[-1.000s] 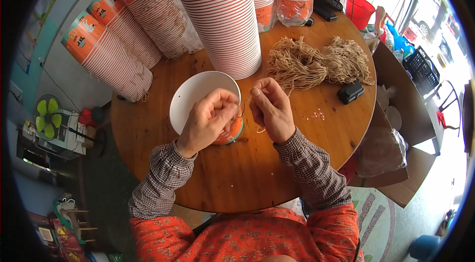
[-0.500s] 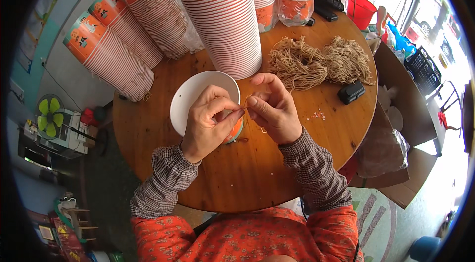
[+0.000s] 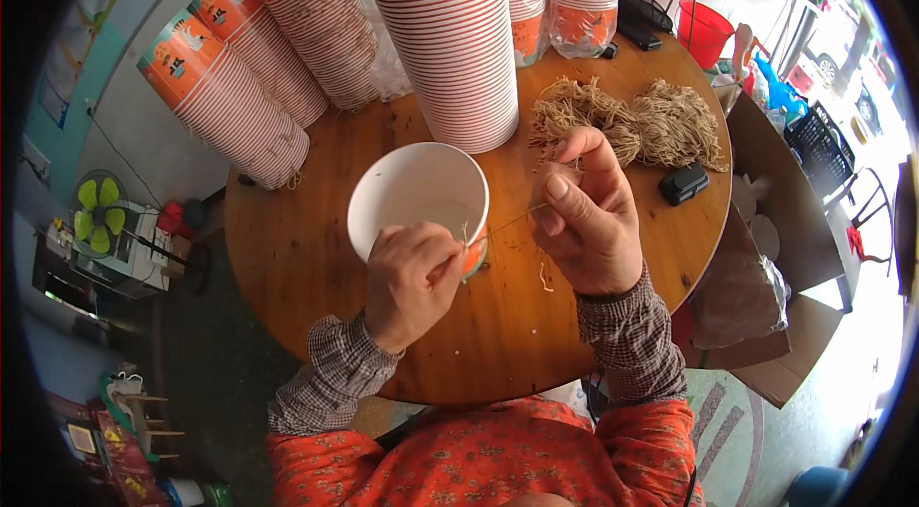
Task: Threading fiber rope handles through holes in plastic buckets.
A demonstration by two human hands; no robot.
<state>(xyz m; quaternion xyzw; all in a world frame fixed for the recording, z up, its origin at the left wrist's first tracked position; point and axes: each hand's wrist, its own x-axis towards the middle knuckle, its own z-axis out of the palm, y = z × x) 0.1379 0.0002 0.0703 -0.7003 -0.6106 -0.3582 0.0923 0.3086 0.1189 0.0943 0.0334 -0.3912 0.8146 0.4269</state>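
A white-lined paper bucket (image 3: 418, 183) with an orange outside lies tipped on the wooden table, its mouth toward me and a small hole near its rim. My left hand (image 3: 414, 279) is closed at the bucket's near right edge, pinching one end of a thin tan string (image 3: 512, 222). The string runs taut up to my right hand (image 3: 592, 220), held higher and to the right, where thumb and fingertips are closed on it. A short end sticks up above the left fingers. Whether the string passes through the bucket is hidden behind my left hand.
Behind stands a tall stack of nested orange buckets (image 3: 459, 57); more stacks (image 3: 244, 114) lean at left. Bundles of tan string (image 3: 627, 122) and a small black case (image 3: 683, 183) lie at right. A cardboard box (image 3: 780, 172) is beside the table (image 3: 316, 268).
My hands have moved apart, the right one up and to the right, the left one lower, drawing the string taut between them. The view has shifted slightly.
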